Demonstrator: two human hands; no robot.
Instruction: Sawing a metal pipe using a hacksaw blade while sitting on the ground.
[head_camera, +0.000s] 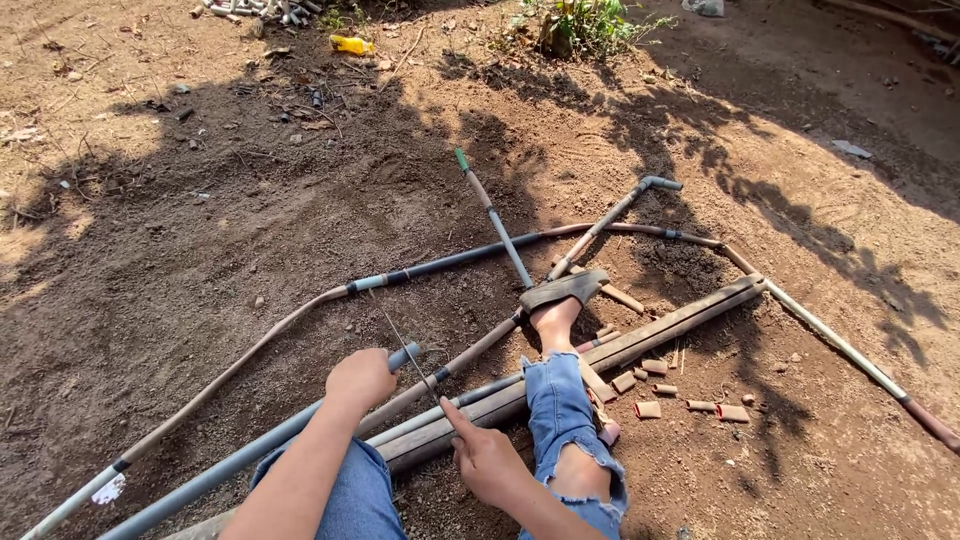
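Observation:
My left hand (360, 378) is closed around a long grey pipe (230, 465) close to its far end. My right hand (487, 460) grips the near end of a thin saw blade (410, 355), index finger stretched along it. The blade slants up and to the left across the pipe just beyond my left hand. My leg in torn jeans (560, 410) lies over a bundle of pipes (680, 318), and my sandalled foot (562, 292) rests on them.
Several long pipes lie crossed on bare dirt, one with a green tip (462, 160) and one with an elbow fitting (660, 184). Short brown cut pipe pieces (690, 405) are scattered to the right of my leg. A yellow bottle (351, 44) and weeds (585, 25) lie far back.

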